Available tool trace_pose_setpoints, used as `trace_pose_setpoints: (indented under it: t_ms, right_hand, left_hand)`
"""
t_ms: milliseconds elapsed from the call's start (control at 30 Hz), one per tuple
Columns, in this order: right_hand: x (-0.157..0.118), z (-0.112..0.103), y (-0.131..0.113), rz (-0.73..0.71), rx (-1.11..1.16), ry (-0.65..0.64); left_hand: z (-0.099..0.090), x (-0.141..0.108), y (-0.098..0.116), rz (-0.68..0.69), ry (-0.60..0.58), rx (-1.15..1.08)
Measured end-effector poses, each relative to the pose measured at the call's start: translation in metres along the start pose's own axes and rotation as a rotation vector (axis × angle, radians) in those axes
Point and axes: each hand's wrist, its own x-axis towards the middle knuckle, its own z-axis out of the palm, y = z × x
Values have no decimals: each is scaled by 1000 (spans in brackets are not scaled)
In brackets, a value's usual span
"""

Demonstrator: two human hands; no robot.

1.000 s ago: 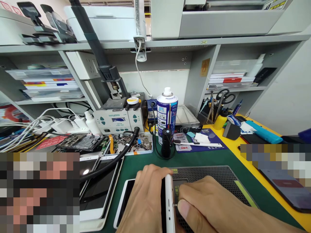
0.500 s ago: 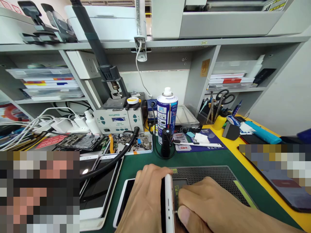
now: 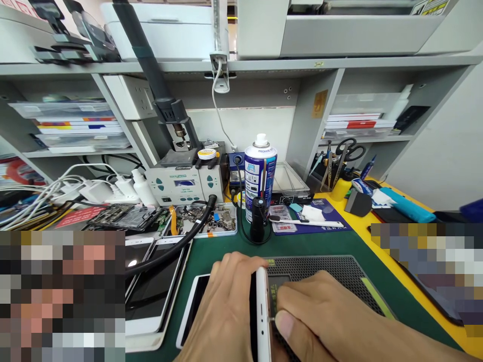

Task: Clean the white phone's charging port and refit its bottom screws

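My left hand (image 3: 226, 306) grips a white smartphone (image 3: 263, 314), which stands on its long edge with its dark screen toward that palm. My right hand (image 3: 320, 311) is closed in a pinch at the phone's other side. A short bit of a thin metal tool (image 3: 272, 319) shows between the right thumb tip and the phone, touching the phone's edge; the rest is hidden in the fingers. Partly under my left hand lies a second white phone (image 3: 191, 306), its screen dark. Beneath my right hand is a grey perforated mat (image 3: 324, 266).
To the left, white-framed devices (image 3: 158, 291) lie under a black hose (image 3: 188, 236). A tray of small parts (image 3: 204, 232), a rework station (image 3: 184, 183), a spray can (image 3: 260, 176) and a black cylinder (image 3: 258, 221) stand behind. A white-handled brush (image 3: 313, 222) lies at right.
The view has shifted very slightly. Both hands keep nearly the same position, with the thin metal tool still at the phone's edge.
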Motion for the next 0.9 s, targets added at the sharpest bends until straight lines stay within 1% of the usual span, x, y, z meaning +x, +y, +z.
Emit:
trace_pose_setpoints:
  t_ms: [67, 100, 233, 367, 500, 600, 700, 900]
  right_hand:
    - [0, -1, -1, -12, 15, -106]
    - [-1, -1, -1, -9, 15, -131]
    - [0, 0, -2, -15, -30, -125]
    - [-1, 5, -1, -13, -1, -84]
    - [-4, 12, 0, -10, -7, -34]
    - [-6, 12, -1, -16, -13, -39]
    - [-8, 11, -2, -31, 2, -47]
    - [-7, 11, -1, -51, 6, -76]
  left_hand:
    - [0, 0, -2, 7, 11, 5]
    - [0, 0, -3, 14, 22, 10]
    - [1, -2, -2, 43, 71, 56]
    - [3, -2, -2, 56, 70, 86]
    - [3, -2, -2, 39, 94, 102]
    - [3, -2, -1, 45, 106, 88]
    - [5, -4, -2, 60, 102, 49]
    - [7, -7, -6, 86, 44, -14]
